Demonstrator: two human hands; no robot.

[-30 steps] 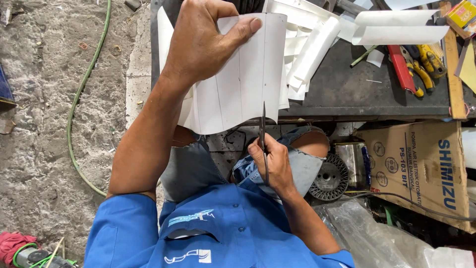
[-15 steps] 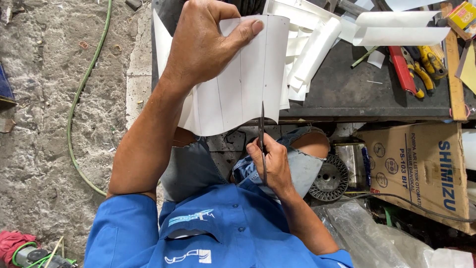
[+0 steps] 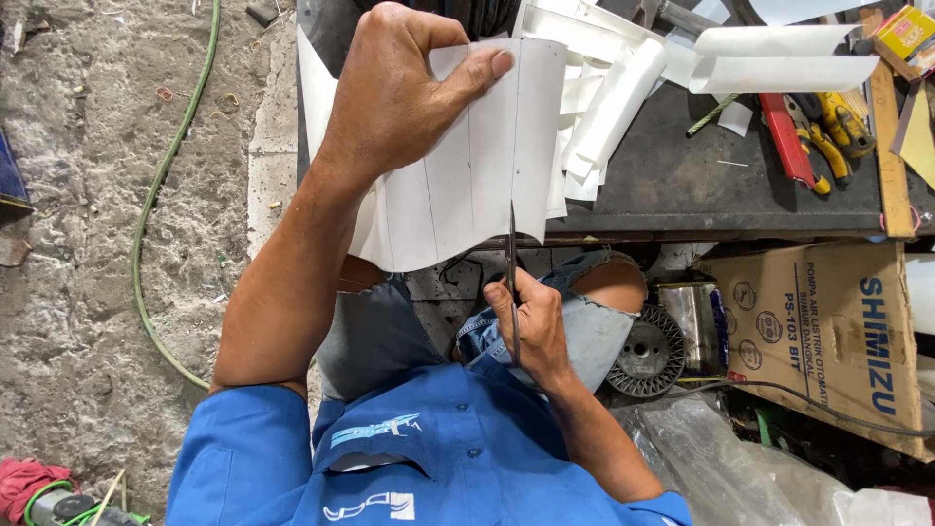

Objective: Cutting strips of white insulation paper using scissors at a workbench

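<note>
Rough grey concrete floor point(image 3: 88, 244), left half of the frame, under even daylight. Thin green hose point(image 3: 156, 205) curving across it from top to lower left. Dark flat-topped workbench point(image 3: 682, 180), upper right, carrying loose curled white paper strips point(image 3: 623, 97), red-handled and yellow-handled pliers point(image 3: 808, 136). Brown corrugated cardboard box point(image 3: 828, 331), right, below the bench. Grey ribbed metal disc point(image 3: 648, 351) beside it. Crumpled clear plastic sheeting point(image 3: 721, 468), lower right.

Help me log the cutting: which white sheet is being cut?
The flat white sheet held up in the left hand, scissors at its lower edge; the other white pieces lie curled on the workbench.
</note>
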